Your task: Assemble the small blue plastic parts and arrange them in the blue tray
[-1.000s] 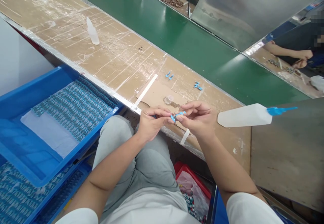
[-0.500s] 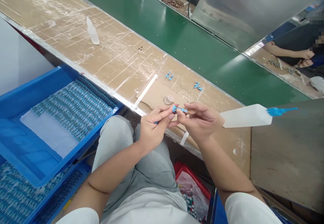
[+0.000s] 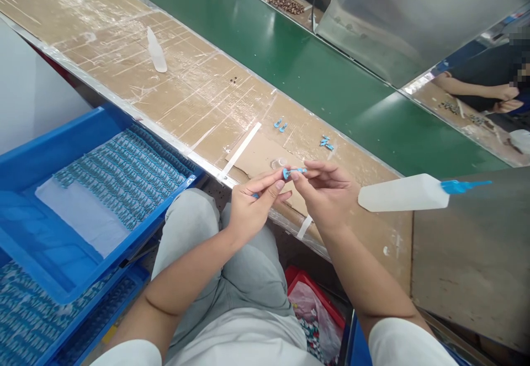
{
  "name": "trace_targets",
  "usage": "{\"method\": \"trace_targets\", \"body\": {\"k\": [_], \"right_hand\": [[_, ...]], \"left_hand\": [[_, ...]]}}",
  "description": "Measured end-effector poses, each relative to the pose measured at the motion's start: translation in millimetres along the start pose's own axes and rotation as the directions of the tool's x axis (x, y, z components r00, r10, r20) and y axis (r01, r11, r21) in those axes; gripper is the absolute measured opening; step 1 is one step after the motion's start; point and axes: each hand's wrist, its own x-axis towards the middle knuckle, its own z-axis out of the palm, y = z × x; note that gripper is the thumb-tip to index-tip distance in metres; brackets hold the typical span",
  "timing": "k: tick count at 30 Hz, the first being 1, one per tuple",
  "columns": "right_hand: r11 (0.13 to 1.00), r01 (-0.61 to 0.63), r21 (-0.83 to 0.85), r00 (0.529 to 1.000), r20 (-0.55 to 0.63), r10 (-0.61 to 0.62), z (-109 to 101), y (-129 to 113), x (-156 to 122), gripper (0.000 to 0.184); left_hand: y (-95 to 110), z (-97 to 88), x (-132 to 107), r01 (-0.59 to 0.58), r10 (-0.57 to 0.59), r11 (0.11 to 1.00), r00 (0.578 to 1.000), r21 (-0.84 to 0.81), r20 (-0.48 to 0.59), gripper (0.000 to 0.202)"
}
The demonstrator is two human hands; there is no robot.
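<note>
far l, a blue tray [image 3: 41, 231] is seen, part filled w/ rows of small teal-blue parts [image 3: 124, 173] on a white sheet. then the bench [image 3: 186, 112]: a small white bottle [image 3: 157, 51] is set there, a few dark specks [image 3: 233, 80] are scattered nearer the middle. now the l hand [image 3: 254, 203]: thumb & fingers are clamped on the head of a blue part [image 3: 286, 174], held just above the bench's near edge; another blue bit [image 3: 255, 195] is tucked btwn its fingers. beyond, two blue pcs [image 3: 277, 123] & a clear cup [image 3: 278, 163] are left on the bench. same part's other end is pinched by the r hand [image 3: 329, 192], so a two-handed fit or adjust step is judged in hand; for the next move, a steady l grip & fine r fingertip control seem called for. past it, a blue cluster [image 3: 326, 143], then a big white bottle [image 3: 403, 194].
</note>
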Motion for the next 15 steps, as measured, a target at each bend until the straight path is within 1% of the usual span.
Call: {"method": "trace_targets", "body": {"k": [3, 8, 12, 15], "right_hand": [[0.999, -0.049, 0.009, 0.999, -0.01, 0.049, 0.5, 0.6, 0.1, 0.026], [0.997, -0.078, -0.013, 0.996, -0.041, 0.078, 3.2, -1.4, 1.1, 0.025], [0.994, -0.103, -0.027, 0.995, -0.001, 0.103, 2.2, -1.8, 3.0, 0.031], [0.993, -0.119, -0.019, 0.992, 0.038, 0.119, -2.2, -3.0, 6.9, 0.031]], "left_hand": [[1.6, 0.8, -1.1, 0.01, -0.011, 1.0, 1.0, -0.02, -0.016, 0.026], [1.4, -1.0, -1.7, 0.001, -0.001, 1.0, 0.999, -0.001, 0.033, 0.026], [1.2, -4.6, 0.3, -0.014, 0.012, 0.999, 0.997, 0.031, 0.071, 0.023], [4.8, -5.7, 3.0, 0.025, -0.03, 0.998, 0.994, 0.051, 0.106, 0.024]]}}
